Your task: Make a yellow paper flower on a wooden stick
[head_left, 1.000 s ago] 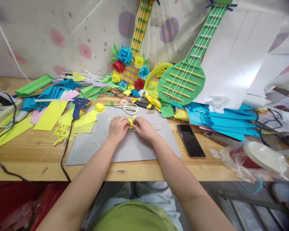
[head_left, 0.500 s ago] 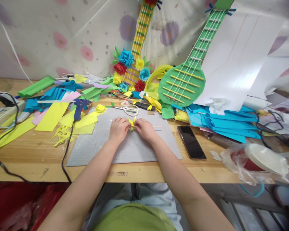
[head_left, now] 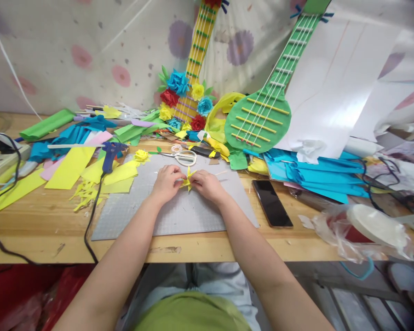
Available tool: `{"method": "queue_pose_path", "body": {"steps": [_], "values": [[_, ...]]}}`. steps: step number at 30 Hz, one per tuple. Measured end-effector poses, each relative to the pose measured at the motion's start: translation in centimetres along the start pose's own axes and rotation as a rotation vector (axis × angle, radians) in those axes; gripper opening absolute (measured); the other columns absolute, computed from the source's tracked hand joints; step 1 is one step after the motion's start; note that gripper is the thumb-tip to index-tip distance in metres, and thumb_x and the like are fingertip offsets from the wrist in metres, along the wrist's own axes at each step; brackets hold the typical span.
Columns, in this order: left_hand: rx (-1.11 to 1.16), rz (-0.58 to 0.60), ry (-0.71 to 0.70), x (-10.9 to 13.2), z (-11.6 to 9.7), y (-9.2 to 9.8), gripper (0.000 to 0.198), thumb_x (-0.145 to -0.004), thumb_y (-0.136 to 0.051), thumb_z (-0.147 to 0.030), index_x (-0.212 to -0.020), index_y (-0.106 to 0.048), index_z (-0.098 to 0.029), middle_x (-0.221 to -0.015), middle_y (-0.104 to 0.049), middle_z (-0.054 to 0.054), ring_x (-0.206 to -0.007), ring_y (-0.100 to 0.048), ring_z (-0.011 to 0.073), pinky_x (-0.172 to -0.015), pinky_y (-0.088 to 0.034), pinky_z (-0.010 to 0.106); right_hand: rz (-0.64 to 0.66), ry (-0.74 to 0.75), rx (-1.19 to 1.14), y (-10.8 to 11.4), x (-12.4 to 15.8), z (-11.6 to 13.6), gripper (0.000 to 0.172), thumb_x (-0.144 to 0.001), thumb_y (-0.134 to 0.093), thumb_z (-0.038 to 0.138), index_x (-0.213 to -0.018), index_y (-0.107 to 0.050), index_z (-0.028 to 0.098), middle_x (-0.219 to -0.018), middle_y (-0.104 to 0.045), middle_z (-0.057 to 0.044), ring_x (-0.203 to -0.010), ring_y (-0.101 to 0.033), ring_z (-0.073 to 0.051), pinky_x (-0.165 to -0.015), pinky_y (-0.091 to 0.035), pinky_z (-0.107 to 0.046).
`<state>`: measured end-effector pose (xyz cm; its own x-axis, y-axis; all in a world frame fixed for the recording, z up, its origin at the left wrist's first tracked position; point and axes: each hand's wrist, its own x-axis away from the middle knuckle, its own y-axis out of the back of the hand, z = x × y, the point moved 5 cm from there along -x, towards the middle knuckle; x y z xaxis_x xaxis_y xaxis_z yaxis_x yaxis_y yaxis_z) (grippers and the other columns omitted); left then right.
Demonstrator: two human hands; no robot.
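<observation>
A small yellow paper piece (head_left: 188, 178) with pointed tips is pinched between both my hands over the grey cutting mat (head_left: 179, 216). My left hand (head_left: 166, 183) grips it from the left with curled fingers. My right hand (head_left: 207, 184) holds its right side, fingers closed too. A thin wooden stick (head_left: 221, 173) lies on the mat just beyond my right hand. White-handled scissors (head_left: 182, 156) and a finished yellow paper flower (head_left: 141, 156) rest at the mat's far edge.
A blue glue gun (head_left: 109, 154) with a black cord lies left of the mat among yellow paper strips (head_left: 69, 168). A black phone (head_left: 272, 203) lies to the right. Two paper guitars (head_left: 262, 115) lean at the back, behind blue paper (head_left: 313, 172). Bagged tape rolls (head_left: 365, 227) sit far right.
My hands stay in the same spot, working the yellow piece; its points have turned slightly. The view has shifted a little.
</observation>
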<state>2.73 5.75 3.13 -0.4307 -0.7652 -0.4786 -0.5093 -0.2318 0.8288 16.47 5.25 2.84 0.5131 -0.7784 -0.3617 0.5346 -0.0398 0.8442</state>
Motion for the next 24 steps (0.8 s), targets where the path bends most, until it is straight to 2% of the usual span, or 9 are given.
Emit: {"method": "queue_pose_path", "body": {"steps": [4,8,13,17,20,24], "values": [[0.012,0.021,-0.010,-0.2,-0.1,0.0,0.014,-0.070,-0.060,-0.023,-0.083,-0.063,-0.024,-0.094,-0.055,0.004,-0.093,-0.047,0.0190,-0.082,-0.037,0.034,0.004,0.030,-0.026,0.1,0.0,-0.1,0.010,-0.076,-0.053,0.012,-0.079,-0.059,0.019,-0.080,-0.060,-0.002,-0.080,-0.050,-0.014,-0.075,-0.037,-0.025],[0.013,0.010,0.102,-0.3,-0.2,0.2,0.018,-0.067,-0.063,-0.031,-0.082,-0.058,-0.021,-0.088,-0.058,0.003,-0.088,-0.050,0.0188,-0.078,-0.038,0.033,-0.003,0.059,-0.069,0.2,0.0,-0.3,0.010,-0.075,-0.054,0.009,-0.076,-0.059,0.018,-0.078,-0.060,-0.003,-0.080,-0.050,-0.014,-0.074,-0.037,-0.025],[0.065,0.041,0.251,-0.4,0.2,-0.1,0.016,-0.066,-0.061,-0.023,-0.080,-0.054,-0.021,-0.072,-0.061,-0.001,-0.072,-0.054,0.0161,-0.069,-0.038,0.030,-0.003,0.068,-0.127,0.5,0.0,-0.4,0.010,-0.074,-0.054,0.008,-0.073,-0.058,0.017,-0.076,-0.060,-0.002,-0.076,-0.051,-0.013,-0.072,-0.038,-0.024],[0.074,-0.030,0.317,-0.3,0.6,0.3,0.013,-0.066,-0.057,-0.020,-0.079,-0.053,-0.020,-0.073,-0.061,0.000,-0.072,-0.055,0.0157,-0.068,-0.039,0.029,-0.027,0.024,-0.185,0.9,0.0,-0.5,0.011,-0.073,-0.054,0.007,-0.073,-0.059,0.017,-0.076,-0.060,-0.002,-0.076,-0.052,-0.013,-0.073,-0.039,-0.024],[0.186,-0.040,0.372,0.1,0.8,0.4,0.012,-0.067,-0.055,-0.022,-0.078,-0.051,-0.020,-0.074,-0.060,-0.001,-0.070,-0.054,0.0132,-0.063,-0.038,0.025,-0.048,-0.005,-0.245,1.0,0.0,-0.7,0.010,-0.073,-0.054,0.008,-0.074,-0.059,0.017,-0.077,-0.060,-0.002,-0.076,-0.053,-0.012,-0.073,-0.040,-0.024],[0.388,0.003,0.468,0.7,1.3,-0.2,0.019,-0.066,-0.059,-0.033,-0.077,-0.049,-0.020,-0.071,-0.059,-0.003,-0.059,-0.049,0.0092,-0.056,-0.036,0.022,-0.057,-0.032,-0.299,1.0,0.0,-0.8,0.008,-0.072,-0.055,0.010,-0.074,-0.059,0.017,-0.075,-0.060,-0.001,-0.073,-0.053,-0.012,-0.070,-0.040,-0.023]]}}
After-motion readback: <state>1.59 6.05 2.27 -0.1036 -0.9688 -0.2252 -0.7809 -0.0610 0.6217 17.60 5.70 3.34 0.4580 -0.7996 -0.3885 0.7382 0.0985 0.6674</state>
